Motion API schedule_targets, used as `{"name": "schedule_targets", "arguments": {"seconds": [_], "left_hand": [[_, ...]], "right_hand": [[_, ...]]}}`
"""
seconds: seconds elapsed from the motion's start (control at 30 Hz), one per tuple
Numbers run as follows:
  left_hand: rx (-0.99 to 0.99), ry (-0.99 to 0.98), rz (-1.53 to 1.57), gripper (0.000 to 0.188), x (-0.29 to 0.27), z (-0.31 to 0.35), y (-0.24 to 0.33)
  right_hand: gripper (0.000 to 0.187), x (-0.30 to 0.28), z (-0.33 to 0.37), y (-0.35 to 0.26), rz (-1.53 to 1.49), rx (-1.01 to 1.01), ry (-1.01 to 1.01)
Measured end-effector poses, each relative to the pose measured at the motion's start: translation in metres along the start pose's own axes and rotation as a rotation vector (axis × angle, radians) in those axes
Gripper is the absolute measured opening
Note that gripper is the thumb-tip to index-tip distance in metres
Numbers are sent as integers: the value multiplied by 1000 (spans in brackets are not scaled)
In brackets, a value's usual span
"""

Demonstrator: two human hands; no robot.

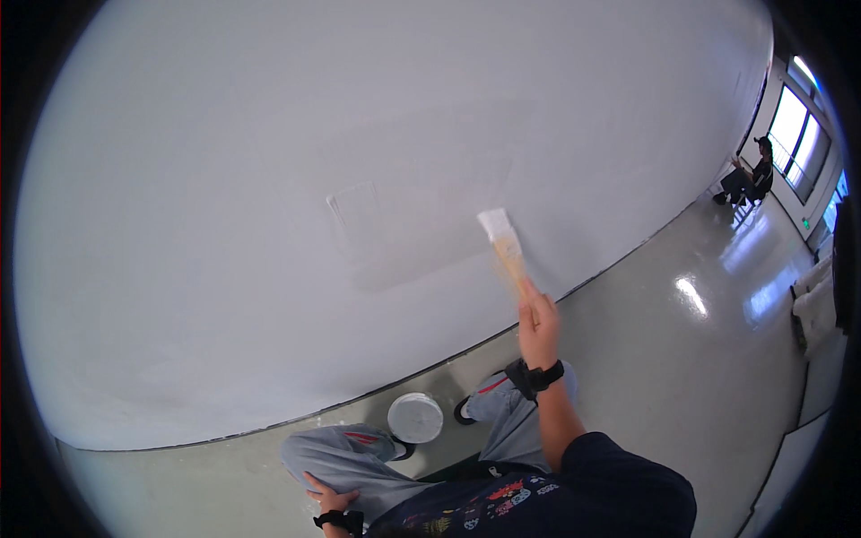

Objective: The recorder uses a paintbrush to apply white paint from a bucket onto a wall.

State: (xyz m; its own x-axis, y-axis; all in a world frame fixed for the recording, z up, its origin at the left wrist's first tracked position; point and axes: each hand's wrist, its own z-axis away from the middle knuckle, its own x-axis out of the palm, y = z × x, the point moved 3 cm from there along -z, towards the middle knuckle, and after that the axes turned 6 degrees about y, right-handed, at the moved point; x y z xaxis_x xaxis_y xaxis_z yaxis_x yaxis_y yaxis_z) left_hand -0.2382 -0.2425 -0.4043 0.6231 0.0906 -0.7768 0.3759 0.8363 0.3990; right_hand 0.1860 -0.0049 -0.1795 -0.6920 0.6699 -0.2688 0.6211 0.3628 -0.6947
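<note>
In my right hand (539, 330) is a wide flat paintbrush (508, 249), gripped by its pale wooden handle with the white-coated bristles pointing up at the wall. The bristle end is at or very near the wall (206, 197); I cannot tell whether it touches. A darker, damp-looking patch (413, 262) spreads on the wall left of the brush, with a thick white streak (337, 213) at its left side. My left hand (330, 495) rests on my left leg with fingers apart, holding nothing. A round white bucket (415, 418) stands on the floor between my legs.
The wall meets the glossy grey floor (628, 359) along a dark line. Far right, a person (753, 175) sits on a chair near windows (796, 134). Pale covered items (814, 309) stand along the right side. Small white spots mark the floor near the bucket.
</note>
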Motion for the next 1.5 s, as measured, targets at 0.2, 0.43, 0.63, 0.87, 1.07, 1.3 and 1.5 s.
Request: {"name": "schedule_targets", "arguments": {"seconds": [0.2, 0.43, 0.63, 0.87, 1.07, 1.3, 1.5], "left_hand": [[28, 14, 6, 134, 2, -8, -1], [26, 14, 48, 133, 0, -2, 0], [25, -17, 79, 132, -3, 5, 6], [82, 50, 61, 130, 0, 4, -1], [61, -6, 106, 130, -6, 12, 12], [57, -21, 93, 129, -6, 12, 12], [61, -20, 84, 129, -9, 12, 19]], "right_hand": [[33, -7, -56, -29, 29, -136, 176], [33, 10, -3, 0, 137, -39, -4], [31, 9, 29, -18, 43, 36, -104], [30, 31, -1, -131, -193, -126, -52], [33, 68, 2, -137, -241, -127, -87], [30, 51, 15, -94, -14, -115, -89], [27, 6, 1, -43, 59, 143, 75]]}}
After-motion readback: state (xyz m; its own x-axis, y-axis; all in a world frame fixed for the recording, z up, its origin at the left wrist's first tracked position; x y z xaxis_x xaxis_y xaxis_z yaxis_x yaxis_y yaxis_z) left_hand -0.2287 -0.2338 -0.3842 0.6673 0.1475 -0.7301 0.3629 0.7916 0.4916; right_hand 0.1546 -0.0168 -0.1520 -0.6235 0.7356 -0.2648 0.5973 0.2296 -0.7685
